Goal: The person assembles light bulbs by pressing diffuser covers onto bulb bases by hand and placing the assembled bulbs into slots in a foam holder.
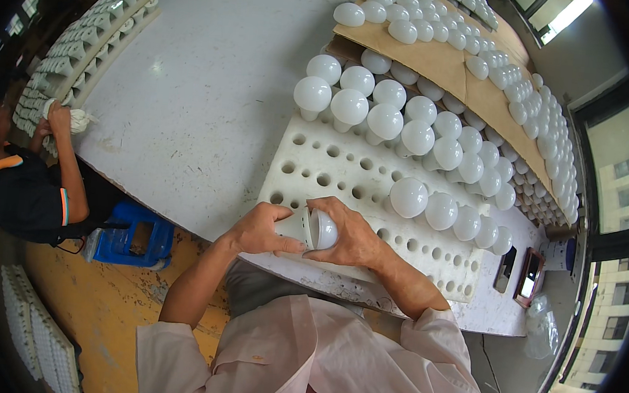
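My left hand (259,229) is closed around a white light bulb base (294,227). Round the white bulb cover (324,230) curl the fingers of my right hand (356,237). Base and cover are held end to end, the cover slightly tilted; whether they are fully seated cannot be made out. Both hands are over the near edge of a white foam tray (342,173) with rows of round holes. A short row of bulbs (408,198) stands in the tray to the right of my hands, and more rows of bulbs (385,121) stand along its far side.
Many white covers lie on a cardboard sheet (444,55) beyond the tray. Two phone-like devices (529,276) lie at the right edge of the grey table (182,97). At left, a co-worker (30,189) handles white material beside stacked trays (82,45). A blue crate (130,237) stands below.
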The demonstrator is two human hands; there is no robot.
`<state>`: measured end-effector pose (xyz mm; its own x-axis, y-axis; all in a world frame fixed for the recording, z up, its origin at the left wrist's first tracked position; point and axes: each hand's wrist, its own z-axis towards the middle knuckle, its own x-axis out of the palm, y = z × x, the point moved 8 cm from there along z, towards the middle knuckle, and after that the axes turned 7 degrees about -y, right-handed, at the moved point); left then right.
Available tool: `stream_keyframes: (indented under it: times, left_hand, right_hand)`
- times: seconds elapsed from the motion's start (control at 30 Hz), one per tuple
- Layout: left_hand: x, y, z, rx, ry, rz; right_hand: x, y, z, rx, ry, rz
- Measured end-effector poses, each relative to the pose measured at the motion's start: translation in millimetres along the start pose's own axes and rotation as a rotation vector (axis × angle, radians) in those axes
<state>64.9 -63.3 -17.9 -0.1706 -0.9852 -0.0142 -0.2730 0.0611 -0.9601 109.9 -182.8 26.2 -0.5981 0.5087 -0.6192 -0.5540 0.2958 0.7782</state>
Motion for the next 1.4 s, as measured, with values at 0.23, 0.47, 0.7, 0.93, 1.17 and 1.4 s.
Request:
stream_keyframes:
  times: [0.23, 0.47, 0.7, 0.93, 1.17, 1.4]
  left_hand:
    - [3, 4, 1, 0.015, 0.023, 0.048]
    - [7, 5, 0, 0.038, 0.021, 0.055]
    - [8, 2, 5, -0.064, 0.086, 0.259]
    - [16, -19, 4, -0.068, 0.079, 0.158]
    - [15, -16, 8, 0.101, -0.014, 0.23]
    - [22, -14, 12, 0.163, -0.018, 0.263]
  right_hand:
    - [6, 7, -1, -0.114, 0.007, -0.086]
    - [7, 12, -4, -0.226, -0.03, -0.12]
    - [8, 22, -8, -0.378, -0.082, -0.216]
    - [9, 14, -11, -0.436, -0.065, -0.135]
    - [7, 16, -9, -0.438, -0.125, 0.032]
    - [-1, 28, -8, -0.49, -0.27, 0.051]
